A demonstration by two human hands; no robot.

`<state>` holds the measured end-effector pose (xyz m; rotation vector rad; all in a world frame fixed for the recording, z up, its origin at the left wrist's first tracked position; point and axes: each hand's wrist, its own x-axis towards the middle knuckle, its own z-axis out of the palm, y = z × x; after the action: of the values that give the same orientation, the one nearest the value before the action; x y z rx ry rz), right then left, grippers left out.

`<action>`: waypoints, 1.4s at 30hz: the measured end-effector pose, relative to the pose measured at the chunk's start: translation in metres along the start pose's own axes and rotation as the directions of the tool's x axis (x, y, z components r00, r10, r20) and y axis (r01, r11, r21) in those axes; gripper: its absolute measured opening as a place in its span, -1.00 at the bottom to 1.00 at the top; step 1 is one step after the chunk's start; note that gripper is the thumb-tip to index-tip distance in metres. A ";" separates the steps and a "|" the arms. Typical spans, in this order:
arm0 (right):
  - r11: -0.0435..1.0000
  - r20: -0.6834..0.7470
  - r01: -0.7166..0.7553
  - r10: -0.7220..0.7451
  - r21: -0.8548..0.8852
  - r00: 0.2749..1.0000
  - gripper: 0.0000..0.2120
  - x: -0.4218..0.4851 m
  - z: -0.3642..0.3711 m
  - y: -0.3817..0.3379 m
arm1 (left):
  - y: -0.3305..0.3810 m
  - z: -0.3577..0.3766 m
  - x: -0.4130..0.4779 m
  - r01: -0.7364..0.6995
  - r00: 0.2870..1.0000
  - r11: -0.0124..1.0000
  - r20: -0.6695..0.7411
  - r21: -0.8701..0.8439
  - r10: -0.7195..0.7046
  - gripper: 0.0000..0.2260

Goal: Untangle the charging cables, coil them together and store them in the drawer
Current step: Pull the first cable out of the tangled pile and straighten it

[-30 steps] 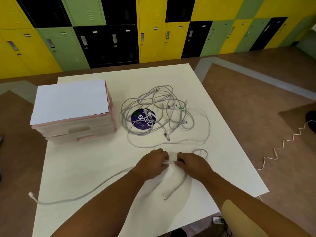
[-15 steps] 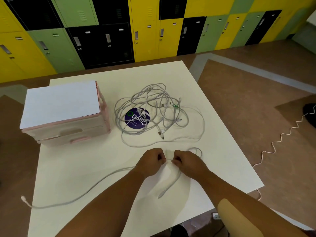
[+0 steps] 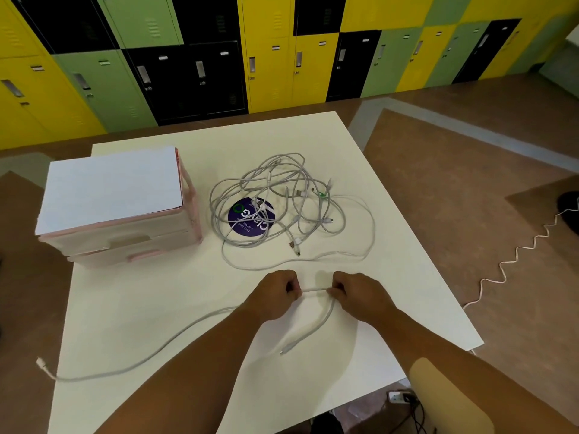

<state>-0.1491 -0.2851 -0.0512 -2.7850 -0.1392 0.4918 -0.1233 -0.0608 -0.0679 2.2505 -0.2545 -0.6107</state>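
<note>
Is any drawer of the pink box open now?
No, both drawers of the pink drawer box sit shut, and no cable lies inside.

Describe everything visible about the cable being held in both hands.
The held cable is a thin, pale grey charging lead that looks rubbery and lies slack on the white table. The left hand and right hand each pinch it, with a short straight span between them. From the left hand a long run trails toward the table's near left edge, ending in a white plug. From the right hand a shorter tail curves toward the person, ending in a small connector. It lies apart from the tangled pile.
</note>
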 end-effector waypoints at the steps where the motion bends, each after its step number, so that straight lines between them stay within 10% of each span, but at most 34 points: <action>1: 1.000 -0.001 -0.010 0.010 -0.012 1.000 -0.76 0.000 -0.002 0.003 | 0.000 -0.001 0.000 -0.003 1.000 1.000 0.002 -0.004 0.003 -0.87; 21: 0.989 -0.064 -0.130 0.126 -0.076 0.990 -0.81 0.005 -0.034 0.022 | 0.000 -0.003 0.006 0.015 0.999 1.000 0.035 -0.014 -0.014 -0.91; 27: 0.946 -0.103 -0.269 0.254 -0.180 0.962 -0.50 0.005 -0.054 0.030 | -0.002 -0.004 0.009 0.012 0.999 1.000 0.052 0.001 -0.013 -0.88; 42: 0.933 -0.087 -0.358 0.354 -0.038 0.931 -0.86 -0.001 -0.032 0.053 | 0.000 0.004 0.007 -0.061 0.998 0.985 -0.002 0.162 0.062 -0.95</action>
<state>-0.1372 -0.3449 -0.0394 -2.8853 0.3848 0.4653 -0.1196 -0.0657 -0.0731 2.3906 -0.3814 -0.5670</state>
